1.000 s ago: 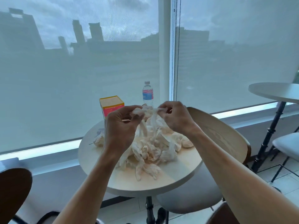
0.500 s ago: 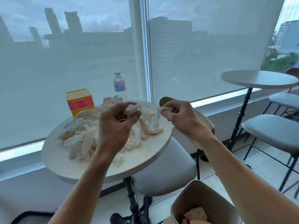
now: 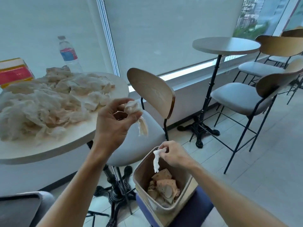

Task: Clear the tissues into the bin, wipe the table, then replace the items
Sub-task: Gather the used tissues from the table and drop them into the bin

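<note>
A heap of crumpled tissues [image 3: 49, 102] covers the round table [image 3: 77, 136] at the left. My left hand [image 3: 113, 122] is raised beside the table's right edge and pinches a crumpled tissue [image 3: 133, 107] with a tail hanging down. Lower down, my right hand [image 3: 173, 154] pinches a twisted white tissue [image 3: 156, 159] that dangles over the open beige bin [image 3: 144, 182]. The bin holds several crumpled brownish papers [image 3: 164, 187] and stands on a blue seat [image 3: 193, 208].
A yellow and red box [image 3: 14, 72] and a water bottle [image 3: 68, 54] stand at the table's far side by the window. A wooden-backed chair [image 3: 152, 90] is right of the table. A second round table [image 3: 226, 45] and more chairs [image 3: 242, 97] stand at the right.
The view swung right and down, bringing the bin into sight. My hands pulled apart: the right one dropped over the bin with a tissue, the left one stays up with another.
</note>
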Motion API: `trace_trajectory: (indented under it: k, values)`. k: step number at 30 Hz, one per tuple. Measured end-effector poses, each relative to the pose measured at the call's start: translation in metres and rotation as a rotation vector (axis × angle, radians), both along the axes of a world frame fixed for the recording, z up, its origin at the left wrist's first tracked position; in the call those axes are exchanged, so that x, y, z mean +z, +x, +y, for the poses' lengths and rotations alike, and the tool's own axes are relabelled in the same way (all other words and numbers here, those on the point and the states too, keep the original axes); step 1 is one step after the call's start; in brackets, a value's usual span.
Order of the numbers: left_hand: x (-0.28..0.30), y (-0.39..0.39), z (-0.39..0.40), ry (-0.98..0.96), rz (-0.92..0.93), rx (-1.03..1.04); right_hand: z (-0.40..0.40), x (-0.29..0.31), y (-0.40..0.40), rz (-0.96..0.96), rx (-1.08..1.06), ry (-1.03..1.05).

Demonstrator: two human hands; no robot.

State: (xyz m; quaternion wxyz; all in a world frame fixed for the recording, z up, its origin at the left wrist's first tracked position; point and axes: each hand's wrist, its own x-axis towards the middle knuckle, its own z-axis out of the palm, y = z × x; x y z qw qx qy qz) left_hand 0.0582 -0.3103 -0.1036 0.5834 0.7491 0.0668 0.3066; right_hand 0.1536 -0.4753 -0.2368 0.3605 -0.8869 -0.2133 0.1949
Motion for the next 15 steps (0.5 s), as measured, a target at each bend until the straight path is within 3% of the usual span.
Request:
trace_trajectory:
  k: [4,10,15]
  values:
    - [-0.042,0.004,-0.021,0.051,0.098,-0.031,-0.015,-0.019,-0.003,0.049,0.048,-0.116]
    - [-0.121,0.011,-0.032,0.090,0.407,0.011,-0.018,-0.004,0.017,-0.012,-0.063,-0.012]
    - [-0.150,0.005,-0.031,0.198,0.665,-0.015,-0.008,0.025,0.019,-0.045,-0.094,0.096]
